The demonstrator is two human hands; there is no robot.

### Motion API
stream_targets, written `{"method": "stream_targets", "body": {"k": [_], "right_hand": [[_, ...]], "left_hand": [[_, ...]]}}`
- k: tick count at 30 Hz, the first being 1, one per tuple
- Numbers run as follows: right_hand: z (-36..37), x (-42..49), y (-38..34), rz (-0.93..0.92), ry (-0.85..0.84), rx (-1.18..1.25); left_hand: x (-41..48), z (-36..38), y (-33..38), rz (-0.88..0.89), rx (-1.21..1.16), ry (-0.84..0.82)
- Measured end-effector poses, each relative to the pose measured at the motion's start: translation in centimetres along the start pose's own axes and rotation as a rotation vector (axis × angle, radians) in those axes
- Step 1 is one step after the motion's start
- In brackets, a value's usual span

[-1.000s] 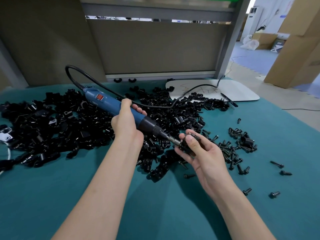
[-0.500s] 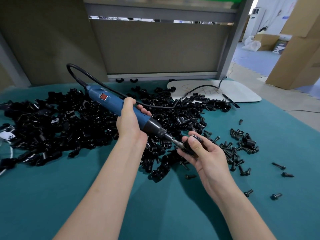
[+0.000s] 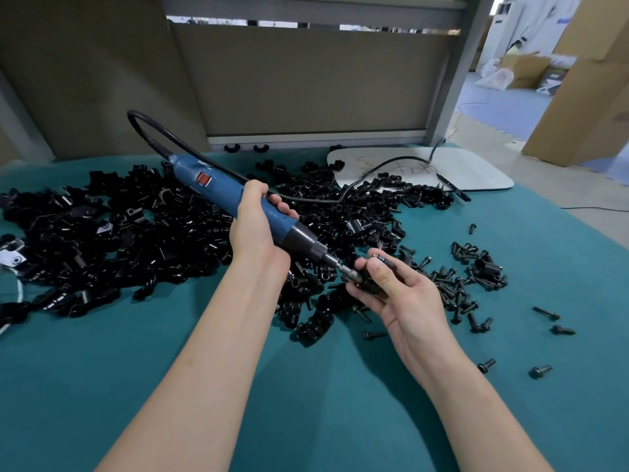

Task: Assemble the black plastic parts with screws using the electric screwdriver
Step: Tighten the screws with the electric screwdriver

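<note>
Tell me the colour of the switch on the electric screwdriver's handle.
Red: the switch sits on the blue electric screwdriver, clearest in the head view.

Light is even and moderately bright. Daylight enters past the far right corner of the bench (image 3: 102, 386); that area is washed out and soft. Soft shadows lie on the bench left of my right hand (image 3: 401, 294). Wide-angle bending is marked at the picture's edges. The black parts pile (image 3: 102, 240) reads muddy, with small highlights.
</note>
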State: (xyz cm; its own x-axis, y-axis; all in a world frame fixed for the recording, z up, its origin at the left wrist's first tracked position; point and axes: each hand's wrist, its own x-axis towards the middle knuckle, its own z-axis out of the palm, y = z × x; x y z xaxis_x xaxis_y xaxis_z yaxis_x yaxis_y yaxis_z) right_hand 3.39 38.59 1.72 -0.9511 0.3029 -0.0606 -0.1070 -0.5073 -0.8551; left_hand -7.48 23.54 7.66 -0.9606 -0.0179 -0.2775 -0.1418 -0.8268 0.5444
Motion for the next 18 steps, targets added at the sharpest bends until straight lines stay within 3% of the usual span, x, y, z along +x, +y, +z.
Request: {"method": "stream_targets", "body": {"k": [14,18], "right_hand": [[-0.31,0.24,-0.01,0.005,0.016,0.025],[-0.44,0.18,0.02,-0.049,0.017,-0.072]], "left_hand": [[-0.24,0.23,-0.22,-0.010,-0.013,-0.003],[-0.06,0.03,-0.46,-0.004,0.011,0.027]]}}
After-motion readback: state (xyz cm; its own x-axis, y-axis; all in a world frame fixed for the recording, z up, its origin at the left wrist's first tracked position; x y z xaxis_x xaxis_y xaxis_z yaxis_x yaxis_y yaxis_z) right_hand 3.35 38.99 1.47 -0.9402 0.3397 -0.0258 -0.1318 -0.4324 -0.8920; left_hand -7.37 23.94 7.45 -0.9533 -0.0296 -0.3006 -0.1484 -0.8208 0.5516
